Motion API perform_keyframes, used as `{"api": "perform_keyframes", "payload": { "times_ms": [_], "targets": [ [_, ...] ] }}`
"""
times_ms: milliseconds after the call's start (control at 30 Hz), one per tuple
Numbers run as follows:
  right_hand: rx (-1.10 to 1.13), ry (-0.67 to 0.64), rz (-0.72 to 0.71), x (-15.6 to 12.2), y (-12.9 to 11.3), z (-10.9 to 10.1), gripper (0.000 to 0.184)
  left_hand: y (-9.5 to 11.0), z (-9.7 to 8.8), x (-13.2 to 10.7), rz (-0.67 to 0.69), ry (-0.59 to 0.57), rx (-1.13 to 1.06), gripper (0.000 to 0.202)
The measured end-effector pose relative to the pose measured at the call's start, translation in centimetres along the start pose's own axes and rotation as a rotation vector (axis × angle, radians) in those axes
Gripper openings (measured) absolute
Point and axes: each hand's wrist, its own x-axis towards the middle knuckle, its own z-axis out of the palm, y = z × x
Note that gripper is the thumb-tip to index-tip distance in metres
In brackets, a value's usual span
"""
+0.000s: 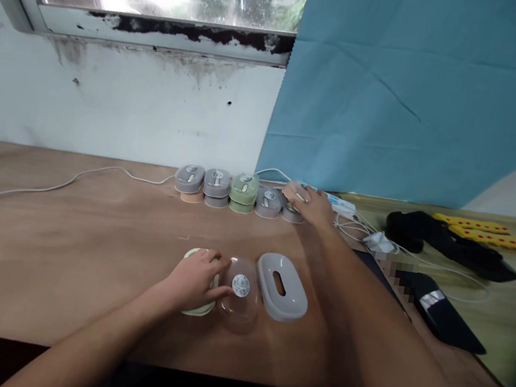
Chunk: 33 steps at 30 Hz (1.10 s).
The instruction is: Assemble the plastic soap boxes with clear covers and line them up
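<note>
My left hand [196,280] lies over a pale yellow soap box part [198,309], with thumb and fingers spread. Its fingertips reach the near edge of a clear oval lid [238,310] bearing a round white sticker. Right of the lid sits a light grey soap dish tray [293,287] with a slot in its middle. My right arm stretches forward, and my right hand [317,210] grips a pinkish soap box [294,190] on top of a grey soap box [292,213] at the row's right end. My right fingertips are partly hidden.
By the wall, several stacked soap boxes line up, including a green one [244,188] and a grey one [217,182]. A white cable [81,175] crosses the left. At right lie a black strap [445,241], yellow strips [489,234] and a black case [447,319].
</note>
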Motion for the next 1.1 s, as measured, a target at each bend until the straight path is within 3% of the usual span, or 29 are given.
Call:
{"api": "perform_keyframes", "payload": {
  "times_ms": [167, 233, 300, 367, 467, 533, 600, 733, 800, 867, 933, 1033, 1100],
  "targets": [
    [0.254, 0.241, -0.023, -2.5, -0.7, -0.5, 0.077, -0.3, -0.4, -0.1, -0.054, 0.025, -0.015, 0.052],
    [0.470, 0.253, -0.075, -4.5, -1.7, -0.8, 0.079, -0.6, -0.7, 0.2, -0.099, 0.105, -0.069, 0.055],
    [0.719, 0.144, -0.170, -7.0, -3.2, -1.2, 0.080, -0.8, -0.8, 0.8, -0.146, 0.217, -0.254, 0.074],
    [0.896, -0.066, -0.294, -9.8, -4.9, -1.7, 0.080, -1.1, -0.8, 1.6, -0.183, 0.306, -0.574, 0.106],
    [0.875, -0.255, -0.568, -13.7, -7.7, -2.7, 0.079, -1.2, -0.8, 2.9, -0.141, 0.399, -1.037, 0.131],
    [0.816, -0.328, -0.682, -15.6, -9.2, -3.3, 0.082, -1.1, -0.8, 3.4, -0.087, 0.474, -1.178, 0.127],
    [0.799, -0.381, -0.696, -16.6, -10.2, -3.7, 0.082, -1.0, -0.8, 3.4, -0.088, 0.530, -1.223, 0.113],
    [0.983, -0.532, -0.585, -16.6, -10.4, -3.8, 0.082, -1.1, -0.7, 3.0, -0.118, 0.558, -1.249, 0.101],
    [1.050, -0.511, -0.489, -16.1, -10.0, -3.9, 0.085, -1.4, -0.8, 2.8, -0.133, 0.592, -1.249, 0.100],
    [0.942, -0.365, -0.409, -16.1, -9.8, -4.3, 0.086, -2.0, -1.1, 2.8, -0.167, 0.705, -1.225, 0.098],
    [0.708, -0.222, -0.384, -16.8, -9.9, -4.9, 0.085, -2.8, -1.6, 3.0, -0.230, 0.911, -1.176, 0.096],
    [0.403, -0.166, -0.465, -18.9, -10.5, -6.0, 0.076, -4.6, -2.0, 3.2, -0.362, 1.218, -1.121, 0.094],
    [0.313, -0.130, -0.538, -20.3, -11.2, -6.5, 0.069, -5.9, -1.8, 3.5, -0.422, 1.332, -1.110, 0.094]
  ]
}}
